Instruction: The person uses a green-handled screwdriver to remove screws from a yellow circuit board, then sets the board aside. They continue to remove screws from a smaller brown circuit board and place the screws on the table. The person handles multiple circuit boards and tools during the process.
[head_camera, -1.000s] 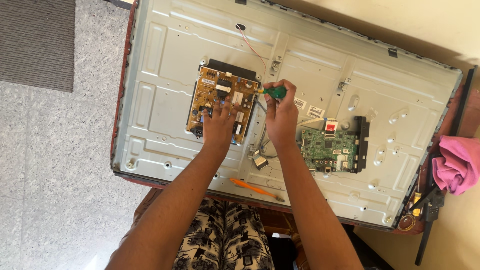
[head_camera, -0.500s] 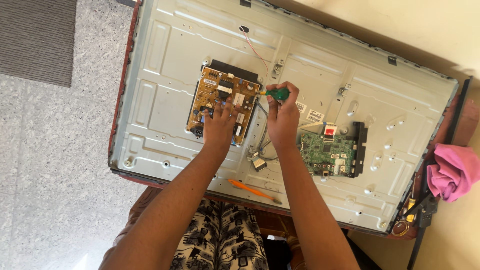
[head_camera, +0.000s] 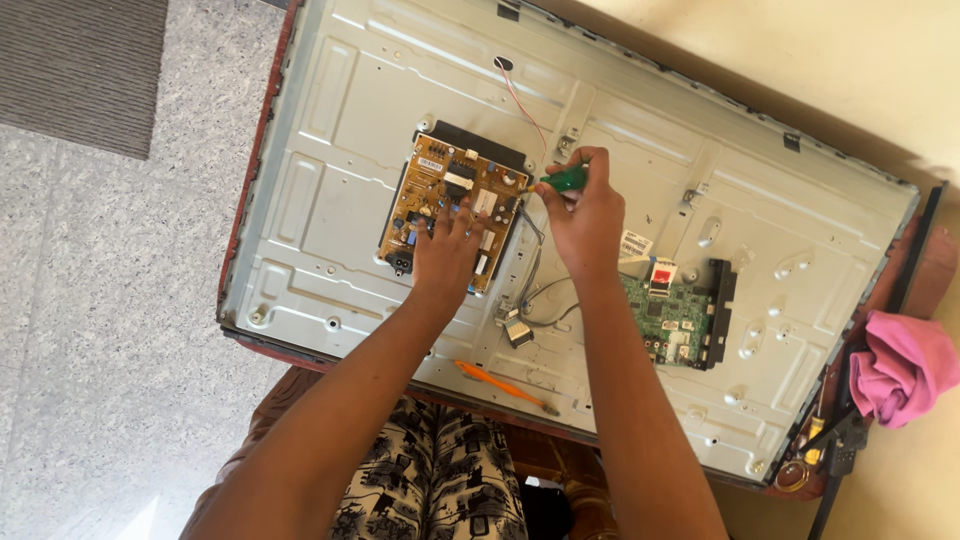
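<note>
Two hands over an opened television's metal back panel; left hand spread flat on yellow circuit board, right hand closed around green-handled screwdriver

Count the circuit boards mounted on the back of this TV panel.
2. The tan circuit board sits left of centre, under the left hand. The green circuit board sits lower right, beside the right forearm. No others show, though the arms could hide small ones.
</note>
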